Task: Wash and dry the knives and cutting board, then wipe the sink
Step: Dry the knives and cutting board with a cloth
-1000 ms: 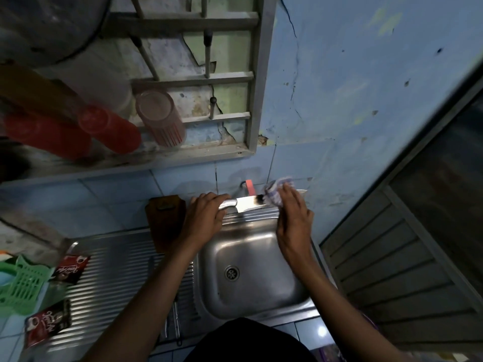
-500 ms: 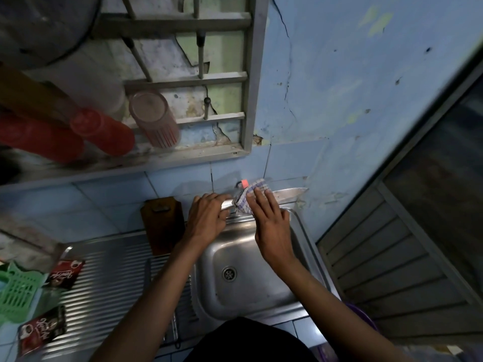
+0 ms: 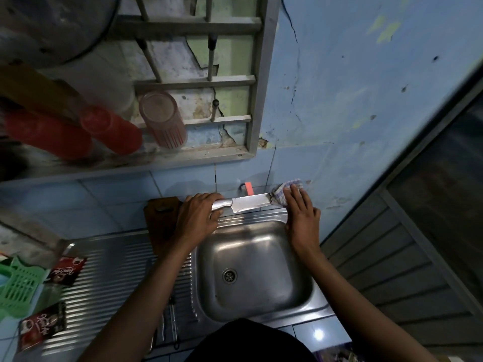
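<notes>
Above the far rim of the sink (image 3: 261, 313), my left hand (image 3: 197, 218) curls round the handle of the knife (image 3: 249, 202), blade lying level along that rim. My right hand (image 3: 300, 215) pinches a checked cloth (image 3: 283, 190) over the blade's tip. The board (image 3: 162, 226) leans at the sink's far left corner, behind my left hand.

Both forearms (image 3: 146, 291) are bare (no sleeves showing), above a dark garment (image 3: 251, 340).
</notes>
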